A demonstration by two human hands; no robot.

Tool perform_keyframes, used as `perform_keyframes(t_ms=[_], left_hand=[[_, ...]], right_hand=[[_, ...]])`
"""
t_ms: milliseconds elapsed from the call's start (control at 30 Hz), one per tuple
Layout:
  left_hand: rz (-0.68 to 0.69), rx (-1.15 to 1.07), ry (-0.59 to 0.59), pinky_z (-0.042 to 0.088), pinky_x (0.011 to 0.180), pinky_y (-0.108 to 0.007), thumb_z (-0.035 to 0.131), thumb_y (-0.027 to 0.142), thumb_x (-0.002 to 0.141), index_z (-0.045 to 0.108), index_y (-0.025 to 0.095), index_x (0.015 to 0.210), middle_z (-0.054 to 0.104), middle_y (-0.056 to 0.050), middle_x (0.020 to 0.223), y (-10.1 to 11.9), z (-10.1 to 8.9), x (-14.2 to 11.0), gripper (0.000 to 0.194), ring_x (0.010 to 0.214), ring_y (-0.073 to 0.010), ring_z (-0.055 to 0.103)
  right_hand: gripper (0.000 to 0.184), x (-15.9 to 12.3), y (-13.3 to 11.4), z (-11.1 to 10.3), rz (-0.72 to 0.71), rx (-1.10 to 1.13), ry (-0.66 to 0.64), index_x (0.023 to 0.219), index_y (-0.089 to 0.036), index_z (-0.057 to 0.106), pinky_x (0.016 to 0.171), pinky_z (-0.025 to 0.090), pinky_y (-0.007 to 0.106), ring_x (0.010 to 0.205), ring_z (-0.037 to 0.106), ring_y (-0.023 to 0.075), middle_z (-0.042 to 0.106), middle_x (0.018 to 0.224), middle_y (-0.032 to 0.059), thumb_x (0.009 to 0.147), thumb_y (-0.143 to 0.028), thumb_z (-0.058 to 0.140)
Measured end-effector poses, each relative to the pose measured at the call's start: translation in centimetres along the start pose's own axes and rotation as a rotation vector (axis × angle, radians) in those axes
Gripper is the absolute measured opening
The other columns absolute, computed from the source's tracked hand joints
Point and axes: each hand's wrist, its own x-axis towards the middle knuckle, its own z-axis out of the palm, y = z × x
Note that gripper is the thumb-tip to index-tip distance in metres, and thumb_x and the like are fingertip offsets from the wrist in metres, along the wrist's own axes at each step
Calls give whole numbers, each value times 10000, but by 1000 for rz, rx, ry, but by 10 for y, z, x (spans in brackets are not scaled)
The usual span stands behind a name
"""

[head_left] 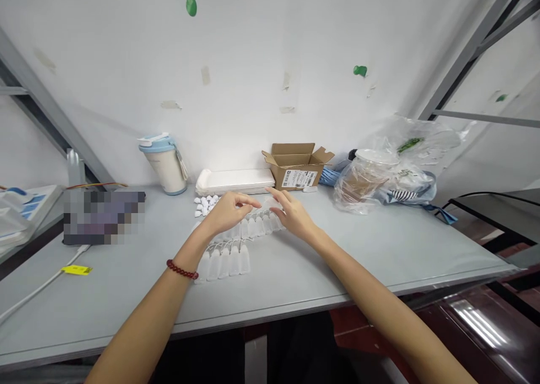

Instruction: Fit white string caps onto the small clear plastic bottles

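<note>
My left hand [230, 212], with a dark red bead bracelet [182, 270] at the wrist, hovers over the middle of the table, its fingers stretched towards the right and apparently nothing in them. Facing it, my right hand [293, 214] has its thumb and index finger apart. Under and between the hands lie rows of small translucent white pouch-like pieces [228, 262], the front ones with thin loops at their tops. The back row [257, 225] is partly hidden by my hands. Beside my left hand is a cluster of small white pieces [205, 206].
Against the wall stand a flat white stack [240, 180], an opened cardboard box [298, 173] and a blue-lidded tumbler [166, 165]. A plastic-wrapped tub [365, 179] is at the right. A blurred-out dark object [103, 216] and a white cable [37, 293] lie left.
</note>
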Motion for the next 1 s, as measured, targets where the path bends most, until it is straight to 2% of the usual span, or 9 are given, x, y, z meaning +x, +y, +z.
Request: perform_keyframes(t_ms=[200,367,433,567,633,800,1000], left_hand=[[-45,-98,16,497,799,-324,518,285,759,743,204,839,735,-33,975,-7,0,2,253,944,-233,647],[-84,-80,8,480,643,-297,528,332,766,740,201,833,734,-31,931,-5,0,2,258,776,-208,641],[-78,-79,22,472,629,-295,539,348,772,730,193,835,731,-36,923,-3,0,2,254,741,-197,632],[-49,-108,60,481,704,-314,598,406,766,673,189,1056,716,-56,968,-2,2,2,370,796,-196,631],[-51,-108,61,479,727,-322,613,433,763,657,197,1100,712,-54,969,-3,3,2,414,806,-195,627],[-6,-83,46,472,752,-315,596,408,783,721,218,912,721,-28,921,1,5,1,261,774,-180,616],[23,-86,66,464,737,-303,585,397,792,715,204,910,720,-32,922,4,7,1,261,801,-187,618]], right_hand=[[406,-1,-9,1,-51,69,-18,1310,-281,468,754,527,347,901,605,206,578,1097,93,915,-189,466],[408,-1,-9,5,-21,189,5,1286,-253,482,721,534,338,896,601,205,600,1052,93,887,-180,517],[413,-1,-9,6,-17,220,17,1281,-243,482,709,533,334,879,595,201,604,1026,91,877,-180,532],[413,-1,-9,7,-17,244,11,1276,-244,481,685,525,324,867,583,198,606,999,83,871,-187,539],[403,-2,-10,8,-12,242,-2,1268,-244,487,665,521,320,850,583,197,606,990,81,872,-193,540],[423,-3,-15,8,-4,256,-24,1277,-256,486,661,523,313,868,596,197,612,1024,82,865,-188,551],[464,-2,-20,5,16,279,-17,1302,-254,467,693,522,316,922,596,206,631,1067,85,854,-191,573]])
